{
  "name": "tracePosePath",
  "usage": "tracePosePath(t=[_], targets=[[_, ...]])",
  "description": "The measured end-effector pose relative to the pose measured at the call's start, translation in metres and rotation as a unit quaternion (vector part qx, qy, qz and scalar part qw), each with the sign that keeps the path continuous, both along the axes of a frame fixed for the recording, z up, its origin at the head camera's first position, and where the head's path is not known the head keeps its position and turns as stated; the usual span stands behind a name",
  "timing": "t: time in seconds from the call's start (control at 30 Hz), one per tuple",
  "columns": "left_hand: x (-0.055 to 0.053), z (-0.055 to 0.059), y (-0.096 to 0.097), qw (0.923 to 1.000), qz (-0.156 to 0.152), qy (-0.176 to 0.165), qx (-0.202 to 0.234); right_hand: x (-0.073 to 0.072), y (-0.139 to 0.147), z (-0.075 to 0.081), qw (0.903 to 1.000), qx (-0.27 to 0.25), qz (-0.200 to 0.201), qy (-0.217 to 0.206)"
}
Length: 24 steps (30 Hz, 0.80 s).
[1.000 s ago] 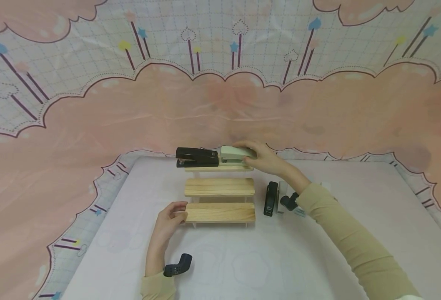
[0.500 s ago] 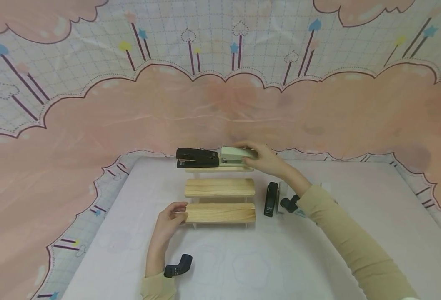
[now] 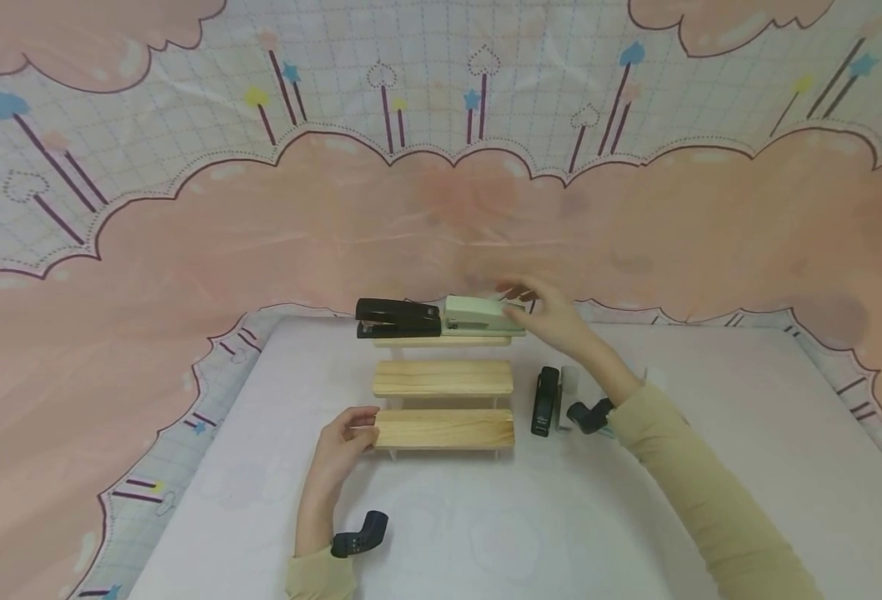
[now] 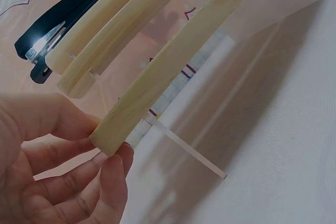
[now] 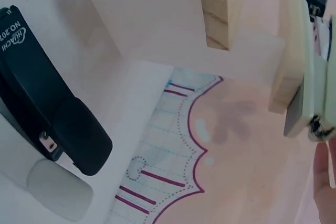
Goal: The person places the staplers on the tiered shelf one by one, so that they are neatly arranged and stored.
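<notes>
My left hand pinches the left end of the lowest board of a three-step wooden rack. The left wrist view shows the thumb and fingers around that board's end. On the top board a black stapler and a pale green stapler lie end to end. My right hand is at the green stapler's right end, fingers spread and lifted off its top, the thumb close by its side. In the right wrist view the green stapler overhangs the board's end, with part of a finger below.
Right of the rack, another black stapler and a whitish stapler lie side by side on the white table. The rack's middle board bears nothing. A printed cloth rises behind the table.
My right hand has let go of the green stapler and moved slightly up and to the right. The stapler stays on the top board. My left hand keeps its pinch on the lowest board.
</notes>
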<state>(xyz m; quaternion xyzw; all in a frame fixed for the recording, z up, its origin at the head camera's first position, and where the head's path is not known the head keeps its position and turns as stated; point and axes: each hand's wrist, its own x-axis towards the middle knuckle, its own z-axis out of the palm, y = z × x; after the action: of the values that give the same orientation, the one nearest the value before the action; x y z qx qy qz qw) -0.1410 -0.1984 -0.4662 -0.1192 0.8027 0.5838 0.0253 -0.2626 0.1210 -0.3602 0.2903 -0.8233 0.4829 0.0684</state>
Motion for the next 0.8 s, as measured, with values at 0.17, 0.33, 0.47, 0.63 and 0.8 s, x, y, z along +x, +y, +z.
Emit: tracePosePath(t=[0.17,0.33,0.47,0.63,0.8], targets=[[0.0,0.0,0.001,1.0,0.001,-0.001,-0.002,0.006,0.011,-0.001,0.9974,-0.054,-0.045,0.016],[0.001,0.001,0.002,0.9999,0.004,-0.004,-0.009,0.016,0.02,-0.001,0.9935,-0.072,-0.085,0.022],[0.0,0.0,0.002,0.9999,0.004,-0.006,-0.011,0.032,0.024,0.006,0.9899,-0.088,-0.106,0.033],[0.0,-0.001,0.002,0.9998,0.0,-0.004,-0.02,0.05,0.029,0.012,0.9813,-0.127,-0.138,0.043],[-0.001,-0.001,0.001,0.9999,-0.001,-0.005,-0.015,0.052,0.041,0.0,0.9676,-0.188,-0.162,0.047]])
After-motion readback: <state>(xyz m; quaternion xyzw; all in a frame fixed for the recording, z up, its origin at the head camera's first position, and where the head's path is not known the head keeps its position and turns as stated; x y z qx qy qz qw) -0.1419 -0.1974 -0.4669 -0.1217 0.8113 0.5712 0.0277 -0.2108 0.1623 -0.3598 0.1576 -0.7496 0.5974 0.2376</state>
